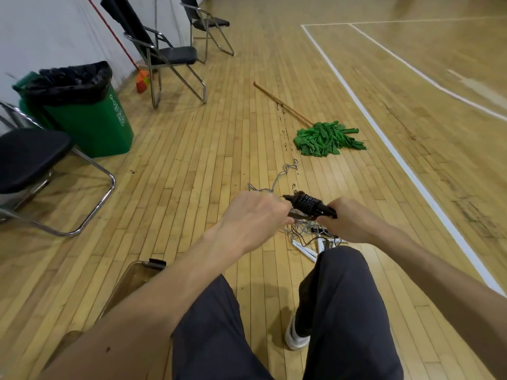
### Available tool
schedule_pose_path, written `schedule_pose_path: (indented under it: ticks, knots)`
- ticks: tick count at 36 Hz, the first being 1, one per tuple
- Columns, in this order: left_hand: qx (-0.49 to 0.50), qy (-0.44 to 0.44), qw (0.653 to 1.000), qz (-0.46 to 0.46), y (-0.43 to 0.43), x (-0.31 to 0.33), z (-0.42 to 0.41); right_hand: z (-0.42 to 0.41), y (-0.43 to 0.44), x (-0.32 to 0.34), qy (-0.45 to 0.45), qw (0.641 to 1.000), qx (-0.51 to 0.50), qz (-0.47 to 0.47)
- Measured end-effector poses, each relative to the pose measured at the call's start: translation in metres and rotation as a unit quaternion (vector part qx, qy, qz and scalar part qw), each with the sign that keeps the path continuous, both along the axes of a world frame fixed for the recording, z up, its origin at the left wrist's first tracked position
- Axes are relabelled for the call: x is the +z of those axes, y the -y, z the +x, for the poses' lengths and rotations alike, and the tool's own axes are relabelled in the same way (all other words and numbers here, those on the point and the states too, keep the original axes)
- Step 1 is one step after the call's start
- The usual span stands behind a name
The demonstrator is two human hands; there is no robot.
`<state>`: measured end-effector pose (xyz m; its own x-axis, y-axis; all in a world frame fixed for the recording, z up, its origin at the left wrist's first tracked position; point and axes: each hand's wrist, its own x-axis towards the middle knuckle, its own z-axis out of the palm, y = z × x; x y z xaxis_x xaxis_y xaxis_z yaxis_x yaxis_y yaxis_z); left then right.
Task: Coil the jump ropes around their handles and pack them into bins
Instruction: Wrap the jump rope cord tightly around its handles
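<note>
Fingers (pixel 335 206) of the right hand (pixel 349 222) curl round the black handles (pixel 306 204), held above the floor (pixel 192 160). Left hand (pixel 253 215) fingers close on the grey rope (pixel 277 179) wound partly round them.

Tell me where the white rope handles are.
Head view, right of centre: the white handles lie on the floor, just beyond the right knee, below the right hand.

Bin (pixel 129 279) & white handles (pixel 303 249) partly hidden.
</note>
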<state>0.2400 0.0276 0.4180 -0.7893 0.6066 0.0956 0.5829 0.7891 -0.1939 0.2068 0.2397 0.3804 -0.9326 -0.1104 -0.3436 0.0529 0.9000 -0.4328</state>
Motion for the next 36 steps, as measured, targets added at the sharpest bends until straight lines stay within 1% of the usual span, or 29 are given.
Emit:
schedule_pose_path:
  ticks: [3, 6, 9, 13, 16, 20, 24, 30, 36]
  knots:
    - [-0.042, 0.014, 0.999, -0.023, -0.001, 0.016, -0.009, 0.002, 0.006, -0.003, 0.054, 0.998, 0.019, -0.004]
    - [-0.06, 0.035, 0.997, -0.026, 0.0, 0.028, -0.018, 0.007, 0.009, -0.002, 0.087, 0.995, 0.052, -0.012]
    - [-0.076, 0.068, 0.995, 0.006, 0.002, 0.036, -0.025, 0.02, 0.012, 0.003, 0.129, 0.987, 0.089, -0.044]
    - [-0.067, 0.14, 0.987, 0.043, 0.001, 0.045, -0.032, 0.034, 0.017, 0.009, 0.143, 0.978, 0.141, -0.057]
    - [-0.053, 0.203, 0.974, 0.086, -0.001, 0.047, -0.038, 0.04, 0.015, 0.011, 0.157, 0.969, 0.175, -0.079]
    - [-0.041, 0.275, 0.951, 0.138, -0.004, 0.049, -0.045, 0.044, 0.012, 0.016, 0.151, 0.958, 0.226, -0.09]
    - [-0.034, 0.338, 0.922, 0.185, -0.006, 0.049, -0.053, 0.054, 0.012, 0.024, 0.167, 0.936, 0.277, -0.139]
    - [-0.02, 0.461, 0.85, 0.254, -0.002, 0.034, -0.059, 0.067, 0.007, 0.029, 0.207, 0.902, 0.289, -0.245]
    - [0.018, 0.528, 0.794, 0.302, 0.002, 0.012, -0.058, 0.072, 0.003, 0.031, 0.188, 0.886, 0.296, -0.304]
